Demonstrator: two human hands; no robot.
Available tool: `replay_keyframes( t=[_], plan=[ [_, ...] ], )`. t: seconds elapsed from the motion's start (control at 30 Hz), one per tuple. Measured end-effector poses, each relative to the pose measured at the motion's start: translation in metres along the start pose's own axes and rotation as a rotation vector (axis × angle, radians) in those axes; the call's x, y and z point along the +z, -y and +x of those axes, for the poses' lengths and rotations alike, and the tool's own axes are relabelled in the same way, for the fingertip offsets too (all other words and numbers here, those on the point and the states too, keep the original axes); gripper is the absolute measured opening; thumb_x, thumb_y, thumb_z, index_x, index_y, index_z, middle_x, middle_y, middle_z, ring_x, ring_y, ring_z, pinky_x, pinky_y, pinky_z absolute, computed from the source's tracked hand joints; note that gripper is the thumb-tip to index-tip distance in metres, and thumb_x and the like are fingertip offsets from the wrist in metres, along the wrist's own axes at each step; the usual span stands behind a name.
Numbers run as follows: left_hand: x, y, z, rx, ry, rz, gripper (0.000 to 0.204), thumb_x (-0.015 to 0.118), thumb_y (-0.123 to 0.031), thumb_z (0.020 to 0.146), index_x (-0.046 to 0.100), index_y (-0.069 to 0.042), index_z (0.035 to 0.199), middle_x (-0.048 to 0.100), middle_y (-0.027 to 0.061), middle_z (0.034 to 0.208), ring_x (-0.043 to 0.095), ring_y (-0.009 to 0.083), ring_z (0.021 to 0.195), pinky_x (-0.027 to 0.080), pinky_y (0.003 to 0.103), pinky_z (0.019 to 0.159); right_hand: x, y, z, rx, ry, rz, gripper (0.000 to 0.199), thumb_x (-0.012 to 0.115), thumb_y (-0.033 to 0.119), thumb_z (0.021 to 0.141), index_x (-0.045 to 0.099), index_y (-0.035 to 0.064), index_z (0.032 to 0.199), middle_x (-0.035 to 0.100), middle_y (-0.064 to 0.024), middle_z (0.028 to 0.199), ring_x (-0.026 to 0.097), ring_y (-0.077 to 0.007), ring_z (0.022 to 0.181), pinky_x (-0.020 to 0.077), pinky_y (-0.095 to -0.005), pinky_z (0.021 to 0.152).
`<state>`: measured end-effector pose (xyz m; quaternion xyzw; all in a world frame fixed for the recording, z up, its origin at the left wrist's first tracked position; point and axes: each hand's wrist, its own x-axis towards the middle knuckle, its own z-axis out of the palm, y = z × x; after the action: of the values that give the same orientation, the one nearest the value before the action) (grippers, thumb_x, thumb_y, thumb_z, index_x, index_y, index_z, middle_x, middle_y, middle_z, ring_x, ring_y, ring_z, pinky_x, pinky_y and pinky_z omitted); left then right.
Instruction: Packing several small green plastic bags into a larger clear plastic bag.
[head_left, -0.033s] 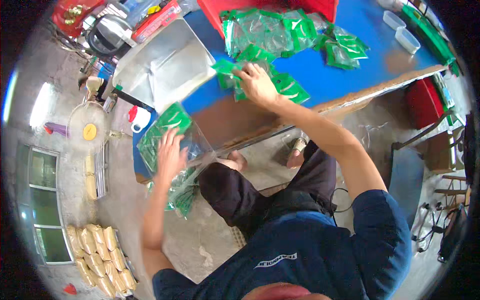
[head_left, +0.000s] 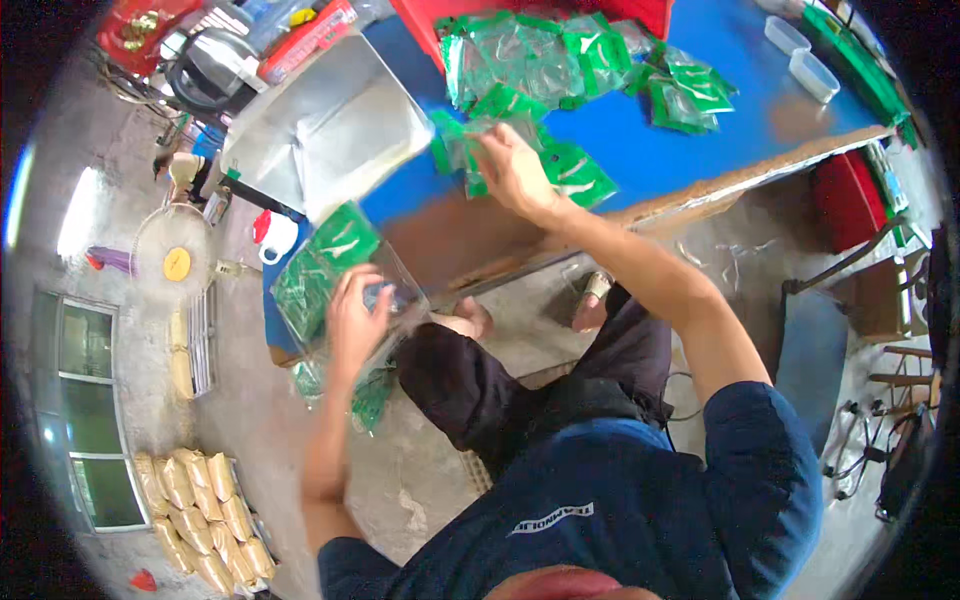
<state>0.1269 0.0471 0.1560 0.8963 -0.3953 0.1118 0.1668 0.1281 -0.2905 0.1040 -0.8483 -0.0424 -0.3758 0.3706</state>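
At the table's left front corner lies a large clear plastic bag (head_left: pixel 305 285) with green printing, filled with green packets. My left hand (head_left: pixel 355 320) is over its right side, thumb and fingers apart; nothing clearly shows in its grip. My right hand (head_left: pixel 515 175) is above the front of the blue table, fingertips closed at a small green-and-clear plastic packet (head_left: pixel 462 145), which is partly blurred. Beside and beneath that hand are loose green packets (head_left: pixel 575 175). More of them lie in a wide pile (head_left: pixel 515 65) farther back.
An open metal tray (head_left: pixel 375 100) stands on the table's left side, with a red bin (head_left: pixel 425 35) behind the packets. Clear plastic tubs (head_left: pixel 815 80) sit at the far right. A white-and-red mug (head_left: pixel 280 238) is near the left edge. More green packets (head_left: pixel 370 400) hang below the corner.
My left hand has shifted right across the bag, its fingers lifting off the green packets. My right hand stays near the same spot, and the packet at its fingertips has swung slightly.
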Motion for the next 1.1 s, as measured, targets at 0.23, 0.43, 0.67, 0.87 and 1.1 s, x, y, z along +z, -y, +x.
replay_keyframes(
  t=[0.23, 0.43, 0.67, 0.87, 1.1],
  plan=[
    [0.143, -0.134, -0.001, -0.885, -0.345, -1.949, 0.043, 0.062, -0.025, 0.098, 0.048, -0.009, 0.135, 0.058, 0.0035, 0.128, 0.055, 0.0228, 0.120, 0.048, 0.042, 0.101, -0.025, 0.067, -0.088, 0.368, 0.170, 0.250, 0.035, 0.075, 0.026, 0.087, 0.068, -0.0040, 0.104, 0.070, -0.0191, 0.091, 0.068, -0.0204, 0.080, 0.0529, -0.0354, 0.074],
    [0.139, -0.116, -0.012, -0.988, -0.190, -1.838, 0.028, 0.071, -0.015, 0.090, 0.059, -0.012, 0.115, 0.059, -0.0017, 0.116, 0.057, 0.0114, 0.105, 0.056, 0.038, 0.084, -0.104, 0.011, -0.098, -0.054, 0.282, -0.560, 0.053, 0.074, 0.033, 0.085, 0.058, 0.0048, 0.127, 0.058, -0.0169, 0.125, 0.054, -0.0390, 0.116, 0.0460, -0.0464, 0.096],
    [0.114, -0.136, -0.026, -0.850, -0.047, -2.032, 0.036, 0.070, -0.011, 0.090, 0.057, -0.011, 0.123, 0.060, 0.0007, 0.122, 0.058, 0.0177, 0.113, 0.051, 0.041, 0.093, -0.077, 0.047, -0.112, 0.898, -0.132, 0.709, 0.025, 0.068, 0.012, 0.090, 0.064, 0.0029, 0.113, 0.067, -0.0093, 0.108, 0.064, -0.0264, 0.104, 0.0535, -0.0322, 0.083],
    [0.125, -0.133, -0.018, -0.824, -0.394, -1.790, 0.035, 0.071, -0.006, 0.089, 0.058, -0.004, 0.122, 0.064, 0.0058, 0.115, 0.060, 0.0179, 0.107, 0.048, 0.034, 0.093, -0.041, 0.027, -0.060, 0.473, 0.290, 0.419, 0.053, 0.048, 0.047, 0.102, 0.070, -0.0007, 0.103, 0.069, -0.0092, 0.075, 0.064, -0.0208, 0.075, 0.0510, -0.0380, 0.073],
    [0.093, -0.149, -0.043, -0.607, -0.452, -1.336, 0.062, 0.068, 0.003, 0.083, 0.044, 0.005, 0.141, 0.053, 0.0096, 0.136, 0.052, 0.0199, 0.124, 0.041, 0.036, 0.105, -0.034, -0.050, -0.017, -0.265, 0.477, -0.550, 0.064, 0.056, 0.052, 0.094, 0.052, 0.0055, 0.137, 0.050, -0.0208, 0.138, 0.041, -0.0387, 0.133, 0.0297, -0.0569, 0.111]
  ],
)
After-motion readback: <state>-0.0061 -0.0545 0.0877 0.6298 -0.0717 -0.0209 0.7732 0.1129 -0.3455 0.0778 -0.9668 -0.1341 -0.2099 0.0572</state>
